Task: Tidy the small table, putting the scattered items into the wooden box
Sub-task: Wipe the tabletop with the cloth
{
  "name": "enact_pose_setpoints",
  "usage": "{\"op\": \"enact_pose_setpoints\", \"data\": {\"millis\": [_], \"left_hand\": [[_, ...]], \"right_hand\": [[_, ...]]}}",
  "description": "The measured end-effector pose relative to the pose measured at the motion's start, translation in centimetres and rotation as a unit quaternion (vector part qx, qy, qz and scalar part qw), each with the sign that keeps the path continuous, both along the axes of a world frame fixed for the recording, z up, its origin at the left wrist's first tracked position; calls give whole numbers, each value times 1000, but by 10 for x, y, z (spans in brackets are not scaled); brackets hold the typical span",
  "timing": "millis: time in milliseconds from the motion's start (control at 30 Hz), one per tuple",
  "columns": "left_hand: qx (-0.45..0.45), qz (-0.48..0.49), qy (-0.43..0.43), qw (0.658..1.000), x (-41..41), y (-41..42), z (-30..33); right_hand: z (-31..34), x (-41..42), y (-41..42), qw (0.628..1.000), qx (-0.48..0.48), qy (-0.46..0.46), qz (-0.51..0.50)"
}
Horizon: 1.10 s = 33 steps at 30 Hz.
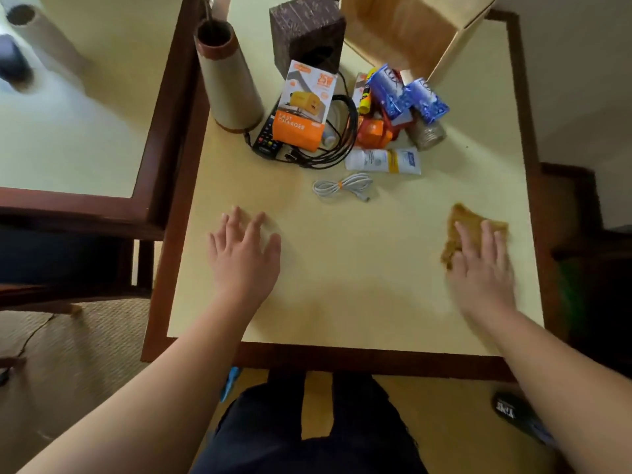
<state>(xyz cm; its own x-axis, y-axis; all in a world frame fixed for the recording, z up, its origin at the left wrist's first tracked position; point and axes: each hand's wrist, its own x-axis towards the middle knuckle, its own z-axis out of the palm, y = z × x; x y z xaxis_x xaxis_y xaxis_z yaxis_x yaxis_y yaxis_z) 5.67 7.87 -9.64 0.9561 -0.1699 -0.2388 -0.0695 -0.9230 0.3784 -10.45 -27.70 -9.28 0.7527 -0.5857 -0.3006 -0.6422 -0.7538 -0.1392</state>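
Brown cloth [460, 230] at the right of the frame lies under your right hand [482, 265], fingers spread flat on it, not pinching; blur there leaves the pressure unclear. Your left hand [244, 249] rests open and empty on the bare table [342, 285], left of centre. You look to be wiping, with sorting not yet begun. The clutter sits at upper centre: white cable [343, 186], white tube [383, 161], charger box [302, 112]. The wooden box [410, 32] stands beyond it at the top. Next, reach for the near cable.
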Motion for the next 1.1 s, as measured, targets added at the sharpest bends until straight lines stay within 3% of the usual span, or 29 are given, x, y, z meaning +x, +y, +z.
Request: {"op": "enact_pose_setpoints", "data": {"millis": [67,100,133,200,267,333,433,533,667,700,767,833,900,967,1100], "left_hand": [[6,-6,-2,1000,-8,-14,-1],[5,-9,-8,1000,-12,-22,-2],[0,-10,-17,1000,-16,-30,-3],[-14,-1,-22,1000,-22,-46,-7],[-22,10,-16,1000,-25,-60,-12],[-23,25,-18,999,-27,-67,-16],[-11,29,-32,999,-29,-69,-22],[4,33,-37,999,-29,-72,-23],[7,43,-44,998,-29,-75,-20],[9,45,-45,998,-30,-75,-20],[9,51,-50,997,-30,-76,-20],[5,53,-51,997,-30,-76,-20],[2,53,-50,997,-29,-76,-20],[0,55,-54,997,-30,-76,-19],[-4,60,-61,996,-32,-79,-17]], "right_hand": [[-1,39,-2,985,4,-15,-172],[-3,50,15,983,11,-17,-183],[-6,52,39,990,10,-24,-140],[-10,24,96,995,21,-36,90],[-7,-38,119,940,52,-6,338],[-7,-96,89,908,46,-10,415],[-2,-124,0,951,18,19,307],[-1,-79,-70,996,-8,38,85],[-11,23,-70,992,-8,15,-122],[-12,38,-50,994,-4,9,-111],[-14,35,6,999,2,-20,42],[-7,-10,52,958,57,-11,281],[0,-67,48,907,98,15,410],[1,-109,3,907,86,19,412],[5,-99,-103,964,37,49,258]]}}
